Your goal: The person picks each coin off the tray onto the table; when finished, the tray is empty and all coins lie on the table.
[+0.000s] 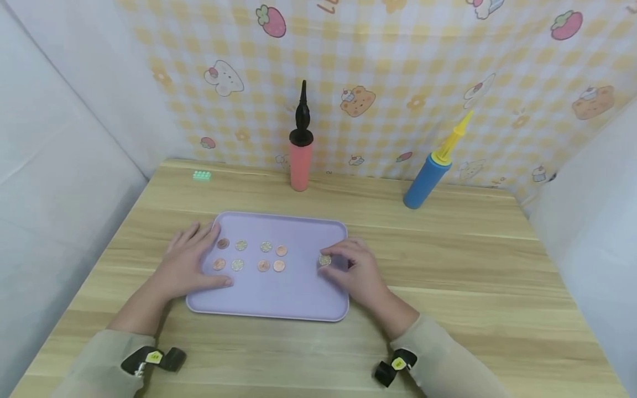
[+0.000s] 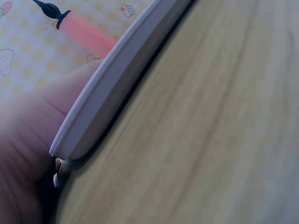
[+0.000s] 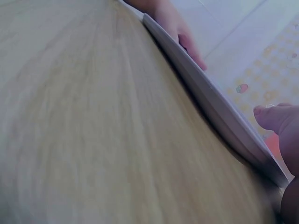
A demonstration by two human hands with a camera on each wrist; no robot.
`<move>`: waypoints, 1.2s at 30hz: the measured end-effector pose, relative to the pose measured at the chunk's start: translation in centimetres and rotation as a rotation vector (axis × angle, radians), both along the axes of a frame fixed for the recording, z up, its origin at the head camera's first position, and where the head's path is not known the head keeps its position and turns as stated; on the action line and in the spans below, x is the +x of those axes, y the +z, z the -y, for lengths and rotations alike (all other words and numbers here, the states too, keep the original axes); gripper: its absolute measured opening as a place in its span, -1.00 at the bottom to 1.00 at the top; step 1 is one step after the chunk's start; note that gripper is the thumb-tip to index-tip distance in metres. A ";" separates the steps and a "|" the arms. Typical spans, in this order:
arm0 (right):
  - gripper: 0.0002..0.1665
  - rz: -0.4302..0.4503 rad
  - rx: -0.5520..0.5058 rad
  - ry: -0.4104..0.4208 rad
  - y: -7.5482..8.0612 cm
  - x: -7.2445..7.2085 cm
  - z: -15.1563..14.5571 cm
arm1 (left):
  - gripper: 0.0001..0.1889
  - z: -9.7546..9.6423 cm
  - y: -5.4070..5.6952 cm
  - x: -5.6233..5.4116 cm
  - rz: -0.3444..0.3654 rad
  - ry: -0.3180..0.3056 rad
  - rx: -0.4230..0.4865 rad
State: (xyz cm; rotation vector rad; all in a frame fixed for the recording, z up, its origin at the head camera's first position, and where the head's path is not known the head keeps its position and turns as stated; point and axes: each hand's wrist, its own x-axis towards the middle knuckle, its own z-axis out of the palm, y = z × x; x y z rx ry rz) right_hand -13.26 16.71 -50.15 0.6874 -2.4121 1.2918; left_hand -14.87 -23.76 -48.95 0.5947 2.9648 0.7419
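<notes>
A lilac tray (image 1: 278,301) lies on the table, with several coins in two rows on its left half. Silver-coloured ones, such as this coin (image 1: 241,245), sit among copper-coloured ones, such as this coin (image 1: 279,266). Over the tray's right part, my right hand (image 1: 359,272) pinches a silver-coloured coin (image 1: 325,260) between thumb and fingertips. My left hand (image 1: 186,267) rests on the tray's left edge, fingers spread and thumb stretched along the near side of the coins. In the right wrist view, the thumb (image 3: 273,116) shows above the tray's rim (image 3: 210,100); the coins are hidden there.
Behind the tray stands a pink hand pump (image 1: 300,166) with a black nozzle. A blue pump (image 1: 425,182) with a yellow nozzle leans at the back right. A small mint-green toy brick (image 1: 202,176) lies at the back left. A checked cloth (image 1: 378,61) hangs behind the table.
</notes>
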 end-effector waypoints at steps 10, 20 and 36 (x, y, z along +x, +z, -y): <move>-0.57 0.054 -0.009 -0.081 0.0 0.9 -2.4 | 0.40 -0.1 -0.1 0.0 -0.003 0.003 0.016; -0.62 0.115 0.092 -0.194 0.1 2.4 -4.7 | 0.41 -0.2 0.3 0.1 0.021 0.004 0.009; -0.72 0.185 0.168 -0.229 0.6 2.8 -4.9 | 0.40 -0.3 0.5 0.1 0.029 0.005 0.003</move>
